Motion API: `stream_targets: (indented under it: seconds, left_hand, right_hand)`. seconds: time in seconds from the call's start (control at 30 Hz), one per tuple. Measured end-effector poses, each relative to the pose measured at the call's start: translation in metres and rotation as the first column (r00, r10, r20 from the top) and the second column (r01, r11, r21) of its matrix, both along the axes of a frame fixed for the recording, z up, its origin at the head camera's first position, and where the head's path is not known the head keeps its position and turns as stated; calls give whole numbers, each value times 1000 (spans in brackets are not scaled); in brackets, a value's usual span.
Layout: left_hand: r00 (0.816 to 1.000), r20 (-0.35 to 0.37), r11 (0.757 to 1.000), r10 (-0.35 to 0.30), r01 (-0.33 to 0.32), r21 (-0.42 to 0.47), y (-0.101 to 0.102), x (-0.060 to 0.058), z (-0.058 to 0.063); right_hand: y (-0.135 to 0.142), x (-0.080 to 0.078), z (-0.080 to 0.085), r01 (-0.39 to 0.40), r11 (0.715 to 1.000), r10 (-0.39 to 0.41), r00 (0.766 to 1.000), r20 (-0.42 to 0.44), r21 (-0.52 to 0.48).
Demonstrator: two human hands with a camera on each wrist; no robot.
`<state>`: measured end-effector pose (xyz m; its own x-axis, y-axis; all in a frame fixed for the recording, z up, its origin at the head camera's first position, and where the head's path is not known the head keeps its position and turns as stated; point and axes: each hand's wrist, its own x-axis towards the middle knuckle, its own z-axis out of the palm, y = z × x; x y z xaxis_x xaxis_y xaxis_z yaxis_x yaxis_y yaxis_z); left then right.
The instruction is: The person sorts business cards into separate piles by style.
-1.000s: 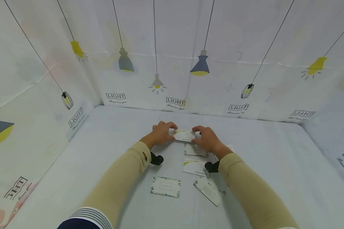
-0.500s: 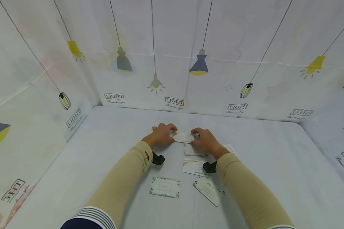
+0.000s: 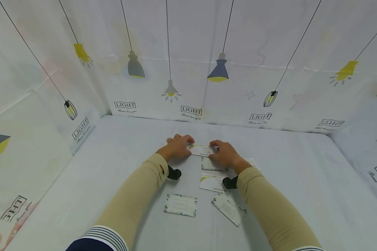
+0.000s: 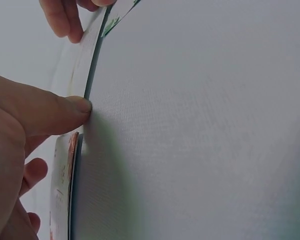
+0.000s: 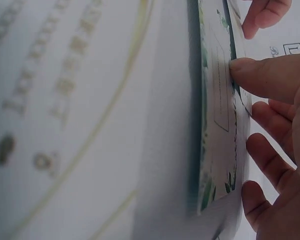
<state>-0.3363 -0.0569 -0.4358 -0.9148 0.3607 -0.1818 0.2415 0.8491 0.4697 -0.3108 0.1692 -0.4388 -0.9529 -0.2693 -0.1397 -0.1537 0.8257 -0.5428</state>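
Observation:
In the head view, a white business card (image 3: 199,150) with a yellow curve lies between my two hands at the far end of a column of cards. My left hand (image 3: 177,146) pinches its left end between thumb and fingers, and my right hand (image 3: 227,154) does the same at the right end. In the left wrist view, the left thumb (image 4: 72,112) presses on the near edge. A leaf-bordered card (image 3: 212,164) sits just on the near side, partly under the right hand. The right thumb (image 5: 255,75) is at its far edge in the right wrist view.
Nearer lies another yellow-curve card (image 3: 211,183), then tilted leaf-bordered cards (image 3: 227,210). A single leaf-bordered card (image 3: 180,205) is at left. One card (image 3: 252,161) shows behind the right wrist. A stack with red marks (image 4: 63,185) lies beside the left hand.
Both hands have brought the business card slightly nearer, closer to the leaf-bordered card, since the oldest frame. Over the last half second the hands have barely moved.

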Motion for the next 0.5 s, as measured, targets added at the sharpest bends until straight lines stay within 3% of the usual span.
stream_targets:
  seconds: [0.5]
  left_hand:
    - [999,26,999,39,-39,-24,2,0,1]
  right_hand:
    - [-1,4,3,9,1000,-9,999,31,12]
